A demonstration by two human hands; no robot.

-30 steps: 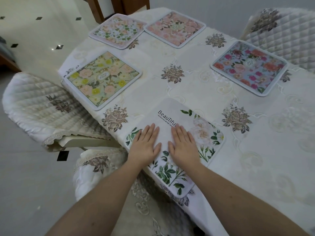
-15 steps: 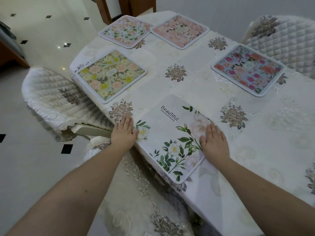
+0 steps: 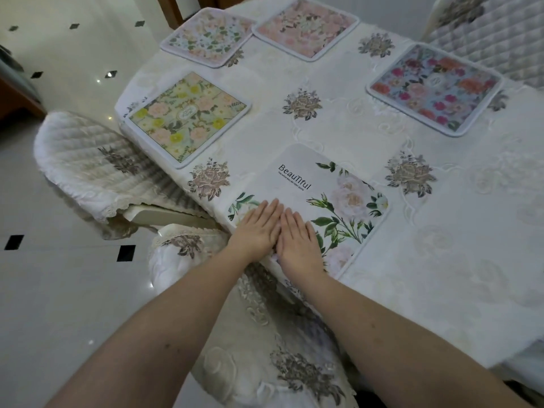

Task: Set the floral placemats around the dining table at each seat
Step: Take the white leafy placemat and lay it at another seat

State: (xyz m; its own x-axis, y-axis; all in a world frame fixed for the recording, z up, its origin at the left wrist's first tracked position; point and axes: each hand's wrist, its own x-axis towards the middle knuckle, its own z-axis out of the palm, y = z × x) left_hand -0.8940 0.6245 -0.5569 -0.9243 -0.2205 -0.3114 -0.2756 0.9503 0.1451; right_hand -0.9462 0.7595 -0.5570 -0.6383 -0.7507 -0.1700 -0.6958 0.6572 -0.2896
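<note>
In the head view, a white rectangular placemat printed with pale roses and green leaves (image 3: 309, 201) lay at the near edge of the table (image 3: 441, 260), which was draped in a cream embroidered tablecloth. Both hands were pressed flat on this mat's near-left part, fingers straight and close together: the left hand (image 3: 257, 228) and the right hand (image 3: 297, 240) lay side by side, their inner edges touching, gripping nothing.

Four more floral mats already lay around the table: a yellow-and-peach one (image 3: 188, 119) at the left edge above a quilted chair (image 3: 94, 166), a pale green-and-white one (image 3: 209, 36) and a pink one (image 3: 306, 25) at the far end, and a blue one with red and orange blooms (image 3: 435, 86) on the right.

The white mat looked thin, light and fairly flexible, lying flush on the cloth; it would likely slide under flat palms and could drag the tablecloth with it. To lift it, a pinch at a rounded corner or along its near edge seemed the best hold.

Black lettering on it read "BeauTiful", with a smaller line beneath, seemingly "THE MOOD WILL BE VERY GOOD". Small oval labels on the other mats were too small to read.
</note>
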